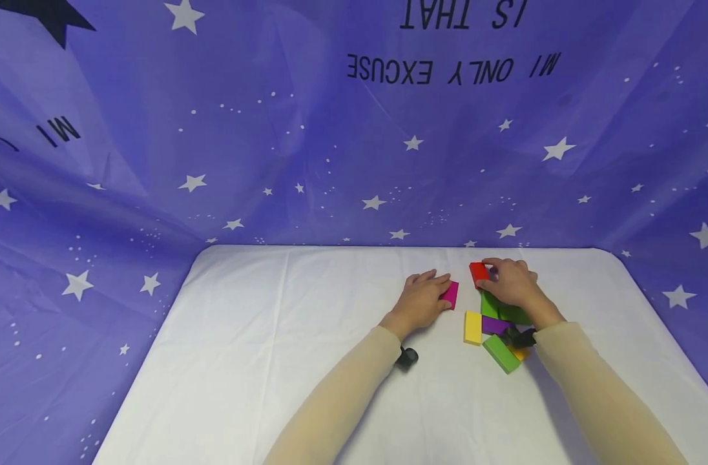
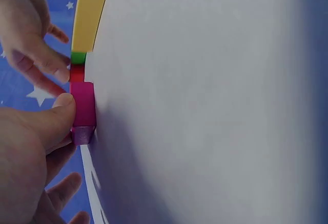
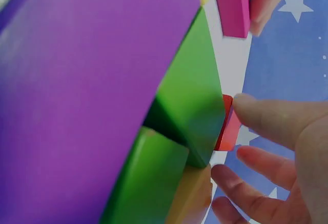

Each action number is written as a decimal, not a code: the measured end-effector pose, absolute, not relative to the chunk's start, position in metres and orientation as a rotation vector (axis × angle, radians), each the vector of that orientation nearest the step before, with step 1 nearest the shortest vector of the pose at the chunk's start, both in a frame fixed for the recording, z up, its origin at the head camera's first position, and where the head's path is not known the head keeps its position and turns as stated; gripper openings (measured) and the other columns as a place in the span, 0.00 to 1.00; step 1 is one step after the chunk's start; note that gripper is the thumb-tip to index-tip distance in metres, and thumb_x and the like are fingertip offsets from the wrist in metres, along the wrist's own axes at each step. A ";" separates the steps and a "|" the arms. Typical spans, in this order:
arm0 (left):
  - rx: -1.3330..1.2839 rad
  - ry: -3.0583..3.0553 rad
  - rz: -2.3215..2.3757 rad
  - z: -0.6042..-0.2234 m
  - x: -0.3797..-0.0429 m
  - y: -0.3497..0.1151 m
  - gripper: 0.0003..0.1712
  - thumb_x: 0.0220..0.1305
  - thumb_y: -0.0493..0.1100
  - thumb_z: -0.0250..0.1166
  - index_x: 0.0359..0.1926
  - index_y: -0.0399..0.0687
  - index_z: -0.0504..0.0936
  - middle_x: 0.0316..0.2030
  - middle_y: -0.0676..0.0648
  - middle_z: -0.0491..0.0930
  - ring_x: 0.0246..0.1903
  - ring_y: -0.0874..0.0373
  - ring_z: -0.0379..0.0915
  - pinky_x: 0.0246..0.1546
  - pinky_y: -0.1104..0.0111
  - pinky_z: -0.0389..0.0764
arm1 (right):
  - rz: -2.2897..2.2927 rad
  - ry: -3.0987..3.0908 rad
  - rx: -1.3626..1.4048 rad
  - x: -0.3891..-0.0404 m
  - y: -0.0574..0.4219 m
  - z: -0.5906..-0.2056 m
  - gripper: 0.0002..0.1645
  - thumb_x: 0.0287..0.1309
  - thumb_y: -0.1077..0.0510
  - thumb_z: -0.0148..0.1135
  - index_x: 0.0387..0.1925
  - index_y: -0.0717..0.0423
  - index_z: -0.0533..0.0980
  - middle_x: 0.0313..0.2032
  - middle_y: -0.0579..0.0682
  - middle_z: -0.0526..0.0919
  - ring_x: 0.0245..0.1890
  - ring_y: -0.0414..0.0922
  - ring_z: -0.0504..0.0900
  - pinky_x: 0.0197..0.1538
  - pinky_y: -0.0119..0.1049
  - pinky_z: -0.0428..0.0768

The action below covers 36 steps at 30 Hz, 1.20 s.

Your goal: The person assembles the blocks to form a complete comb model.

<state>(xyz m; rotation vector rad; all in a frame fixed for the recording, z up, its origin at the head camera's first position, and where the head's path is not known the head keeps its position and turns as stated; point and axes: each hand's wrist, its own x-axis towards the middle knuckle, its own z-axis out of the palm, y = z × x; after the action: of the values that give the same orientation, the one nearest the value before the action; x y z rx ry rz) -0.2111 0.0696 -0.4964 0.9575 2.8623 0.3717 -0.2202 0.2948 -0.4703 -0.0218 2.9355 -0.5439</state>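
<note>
My left hand (image 1: 419, 302) pinches a magenta block (image 1: 451, 296); in the left wrist view the thumb lies against the side of that magenta block (image 2: 84, 103). Just to the right, my right hand (image 1: 512, 284) holds a red block (image 1: 478, 274) between thumb and fingers near the far part of the table. The right wrist view shows the thumb and a finger at the ends of this red block (image 3: 227, 124). A short gap separates the magenta and red blocks. Close below the right hand lie green blocks (image 1: 489, 303), partly hidden by it.
Nearer on the white table (image 1: 226, 361) lie a yellow block (image 1: 473, 328), a purple block (image 1: 495, 325), a light green block (image 1: 501, 354) and an orange-yellow block (image 1: 521, 353). A purple star-patterned cloth (image 1: 331, 161) rises behind the table's far edge.
</note>
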 end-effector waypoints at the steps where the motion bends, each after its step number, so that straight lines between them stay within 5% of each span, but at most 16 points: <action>1: 0.949 2.865 0.384 -0.496 -0.211 0.066 0.31 0.73 0.57 0.58 0.73 0.57 0.69 0.73 0.61 0.63 0.75 0.57 0.52 0.72 0.57 0.56 | -0.547 2.938 -0.030 -0.220 0.295 -0.470 0.38 0.62 0.50 0.66 0.67 0.65 0.68 0.56 0.71 0.76 0.55 0.70 0.66 0.53 0.71 0.65; 6: 0.897 2.884 0.473 -0.497 -0.211 0.047 0.31 0.73 0.55 0.60 0.72 0.54 0.71 0.72 0.58 0.65 0.74 0.56 0.54 0.71 0.57 0.57 | -0.595 2.916 -0.069 -0.221 0.295 -0.468 0.44 0.58 0.48 0.70 0.70 0.65 0.65 0.64 0.74 0.68 0.61 0.72 0.59 0.59 0.71 0.62; 16: 0.844 2.914 0.665 -0.504 -0.214 0.008 0.33 0.66 0.55 0.68 0.68 0.49 0.76 0.68 0.54 0.73 0.64 0.54 0.67 0.59 0.63 0.68 | -0.599 2.887 -0.153 -0.224 0.297 -0.469 0.45 0.56 0.51 0.72 0.68 0.70 0.65 0.60 0.74 0.73 0.59 0.71 0.62 0.60 0.70 0.61; 36: 0.674 2.925 0.875 -0.500 -0.219 -0.053 0.34 0.57 0.49 0.76 0.64 0.46 0.80 0.61 0.50 0.80 0.54 0.52 0.75 0.58 0.59 0.72 | -0.705 2.961 -0.238 -0.234 0.282 -0.473 0.43 0.55 0.48 0.73 0.65 0.69 0.71 0.56 0.70 0.78 0.54 0.65 0.68 0.55 0.60 0.71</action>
<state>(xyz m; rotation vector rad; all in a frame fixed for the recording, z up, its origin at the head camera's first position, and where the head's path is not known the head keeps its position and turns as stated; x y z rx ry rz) -0.2187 -0.0533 -0.4998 0.6742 2.9245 0.8753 -0.2342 0.2816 -0.4729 -0.2378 2.9606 -0.7048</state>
